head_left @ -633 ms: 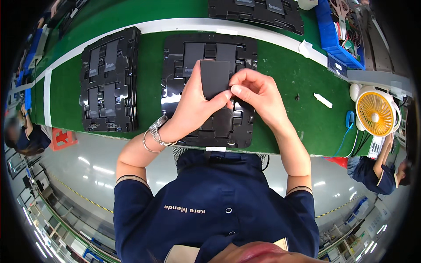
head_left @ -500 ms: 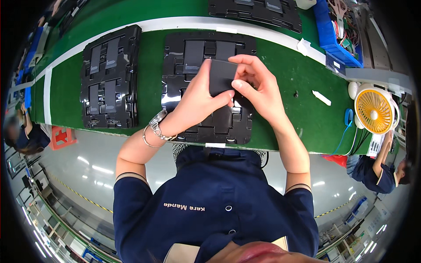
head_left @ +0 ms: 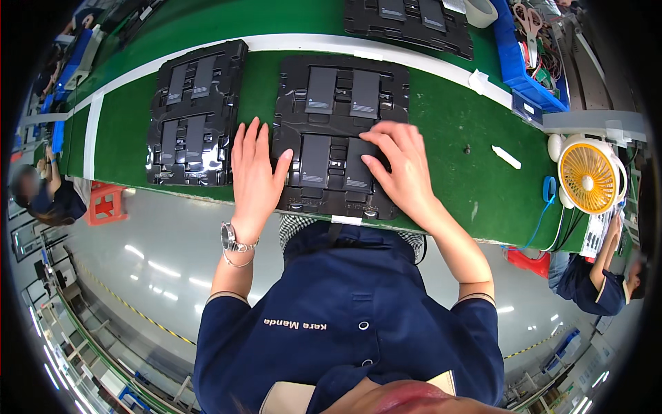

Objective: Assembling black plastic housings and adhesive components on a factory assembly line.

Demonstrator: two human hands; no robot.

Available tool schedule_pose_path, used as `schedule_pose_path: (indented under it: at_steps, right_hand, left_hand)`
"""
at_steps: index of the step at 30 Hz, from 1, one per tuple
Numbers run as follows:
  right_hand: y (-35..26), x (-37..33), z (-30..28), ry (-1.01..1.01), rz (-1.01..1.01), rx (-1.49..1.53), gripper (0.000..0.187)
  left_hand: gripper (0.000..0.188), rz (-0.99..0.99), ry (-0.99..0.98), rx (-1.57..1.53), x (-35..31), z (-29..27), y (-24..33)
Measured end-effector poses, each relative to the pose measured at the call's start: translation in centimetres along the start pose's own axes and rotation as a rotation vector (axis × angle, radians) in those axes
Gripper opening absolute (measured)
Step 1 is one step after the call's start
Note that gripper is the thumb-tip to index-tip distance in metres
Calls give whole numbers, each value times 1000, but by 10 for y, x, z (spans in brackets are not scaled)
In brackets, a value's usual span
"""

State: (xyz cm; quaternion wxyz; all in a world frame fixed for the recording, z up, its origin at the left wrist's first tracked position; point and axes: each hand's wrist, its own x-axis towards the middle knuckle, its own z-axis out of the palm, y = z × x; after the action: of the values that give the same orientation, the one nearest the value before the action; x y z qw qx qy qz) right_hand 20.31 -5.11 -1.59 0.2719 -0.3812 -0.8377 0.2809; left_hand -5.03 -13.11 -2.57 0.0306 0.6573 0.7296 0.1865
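In front of me lies a black moulded plastic tray (head_left: 289,124) with several flat dark-grey rectangular packs seated in its recesses, resembling phone batteries. My left hand (head_left: 256,172) lies flat along the tray's left edge, fingers stretched out and thumb apart, holding nothing. Over the tray's right side, my right hand (head_left: 405,165) has bent fingers, with thumb and index apart at the right edge of the near right pack (head_left: 358,169). That pack sits in its recess, partly covered by the fingers. Beside it is the near left pack (head_left: 316,160); the far left pack (head_left: 321,90) and far right pack (head_left: 365,93) lie beyond.
A stack of similar filled trays (head_left: 196,117) stands left; another filled tray (head_left: 407,24) lies beyond the white strip. At right are a blue bin (head_left: 520,76) with scissors, a tape roll (head_left: 480,12), a small white tube (head_left: 507,156) and an orange-white fan (head_left: 588,176). Co-workers sit both sides.
The dark pack held up between both hands now appears to lie in the tray's near right recess. My left hand has let go and moved left; my right hand has lowered to the tray.
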Motion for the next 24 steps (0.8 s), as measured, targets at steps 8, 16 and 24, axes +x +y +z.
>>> schedule_pose_path:
  at_steps: [8, 16, 24]
  right_hand:
    - [21, -18, -3, 155, 54, -636, 54]
    - [26, -22, -1, 209, 97, -375, 51]
    - [17, -21, 4, 216, 73, -332, 49]
  left_hand:
    - [48, 26, 0, -146, -2, 2, -7]
    - [71, -375, -70, -1063, -8, -27, 19]
    - [46, -686, 86, -1491, 3, -29, 12]
